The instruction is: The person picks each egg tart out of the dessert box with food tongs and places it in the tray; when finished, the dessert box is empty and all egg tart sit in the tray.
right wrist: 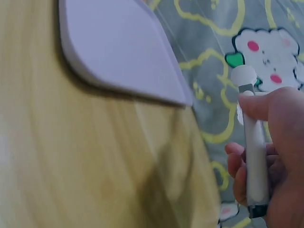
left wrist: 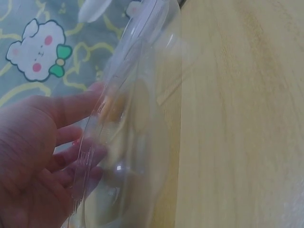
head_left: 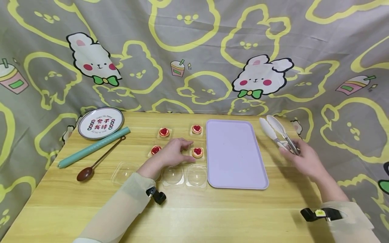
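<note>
The left hand reaches in at the left side of a clear box holding the near right tart, its thumb and fingers apart on that side. I cannot tell whether they press on the plastic. The right hand is clamped on the tongs, holding them raised beyond the right side of the purple tray. The tongs' white tips are spread and point far and left.

The step in hand looks like steadying the box while the tongs are readied. The next move, I judge, calls for a firm left hold on the box and the tong tips brought left, past the tray, down around the tart. A light squeeze would spare the red topping.

Three other tarts sit in clear plastic close by: one far right, one far left and one near left, partly behind the left hand. On the near side lie clear covers. Farther left on the counter are a brown spoon, a green rolling pin and, at the far left, a plate. A patterned curtain hangs along the far side.
</note>
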Action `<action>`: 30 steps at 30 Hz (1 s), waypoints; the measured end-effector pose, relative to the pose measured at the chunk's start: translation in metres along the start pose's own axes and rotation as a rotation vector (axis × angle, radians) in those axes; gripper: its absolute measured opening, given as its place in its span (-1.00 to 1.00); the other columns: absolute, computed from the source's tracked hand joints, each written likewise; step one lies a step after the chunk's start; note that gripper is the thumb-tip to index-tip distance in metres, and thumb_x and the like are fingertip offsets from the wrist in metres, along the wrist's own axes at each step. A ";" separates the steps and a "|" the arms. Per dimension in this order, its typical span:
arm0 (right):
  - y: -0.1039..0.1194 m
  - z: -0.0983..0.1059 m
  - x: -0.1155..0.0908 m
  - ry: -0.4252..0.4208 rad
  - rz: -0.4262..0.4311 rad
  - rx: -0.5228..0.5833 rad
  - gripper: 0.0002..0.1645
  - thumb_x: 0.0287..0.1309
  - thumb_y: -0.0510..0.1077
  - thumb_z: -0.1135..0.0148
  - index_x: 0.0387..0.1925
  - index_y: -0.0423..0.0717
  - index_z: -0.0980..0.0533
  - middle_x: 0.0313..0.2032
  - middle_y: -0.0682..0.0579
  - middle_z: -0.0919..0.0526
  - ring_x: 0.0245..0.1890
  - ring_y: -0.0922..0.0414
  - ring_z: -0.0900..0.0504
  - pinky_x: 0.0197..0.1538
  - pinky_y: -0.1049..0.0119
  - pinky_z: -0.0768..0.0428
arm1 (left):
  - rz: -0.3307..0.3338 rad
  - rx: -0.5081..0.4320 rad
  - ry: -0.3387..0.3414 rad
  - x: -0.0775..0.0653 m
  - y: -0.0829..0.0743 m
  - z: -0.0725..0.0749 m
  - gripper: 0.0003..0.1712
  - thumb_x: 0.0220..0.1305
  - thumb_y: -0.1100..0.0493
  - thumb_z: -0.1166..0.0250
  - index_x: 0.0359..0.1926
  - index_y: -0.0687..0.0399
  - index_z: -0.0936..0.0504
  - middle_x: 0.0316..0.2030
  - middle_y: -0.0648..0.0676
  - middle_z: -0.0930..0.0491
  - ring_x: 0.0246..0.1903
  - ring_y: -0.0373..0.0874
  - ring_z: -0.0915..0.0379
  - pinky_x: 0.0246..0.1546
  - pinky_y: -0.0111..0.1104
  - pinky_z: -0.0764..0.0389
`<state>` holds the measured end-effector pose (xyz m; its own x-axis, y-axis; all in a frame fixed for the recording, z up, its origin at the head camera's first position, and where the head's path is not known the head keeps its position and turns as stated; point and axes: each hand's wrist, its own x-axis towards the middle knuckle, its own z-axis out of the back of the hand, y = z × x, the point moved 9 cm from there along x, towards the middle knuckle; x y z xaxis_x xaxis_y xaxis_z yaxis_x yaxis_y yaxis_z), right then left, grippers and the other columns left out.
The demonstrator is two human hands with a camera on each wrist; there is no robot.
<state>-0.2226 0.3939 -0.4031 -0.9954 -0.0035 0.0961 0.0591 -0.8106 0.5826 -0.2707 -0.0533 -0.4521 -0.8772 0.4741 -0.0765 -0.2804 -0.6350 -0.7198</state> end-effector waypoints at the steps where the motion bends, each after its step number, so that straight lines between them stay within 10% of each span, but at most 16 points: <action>1: 0.005 0.000 0.002 -0.002 0.004 -0.005 -0.30 0.44 0.14 -0.35 0.30 -0.30 -0.45 -0.04 -0.28 -0.64 -0.14 -0.06 -0.55 -0.16 0.22 -0.45 | 0.003 -0.002 0.000 0.000 0.000 0.000 -0.05 0.10 -0.01 -0.69 0.45 0.20 -0.52 0.21 0.16 -0.64 0.16 0.01 -0.58 0.31 -0.12 -0.52; 30: 0.140 -0.053 0.022 0.208 0.359 -0.164 -0.26 0.25 0.37 -0.44 0.27 0.05 -0.54 -0.32 0.20 -0.57 -0.49 0.17 -0.44 -0.48 0.27 -0.42 | 0.006 -0.012 0.001 0.001 0.003 0.001 -0.04 0.08 -0.01 -0.70 0.45 0.19 -0.52 0.12 0.08 -0.66 0.10 -0.05 -0.57 0.28 -0.16 -0.54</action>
<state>-0.2403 0.2493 -0.3621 -0.9090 -0.4059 0.0945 0.4077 -0.8187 0.4043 -0.2728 -0.0548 -0.4537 -0.8783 0.4712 -0.0811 -0.2709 -0.6303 -0.7276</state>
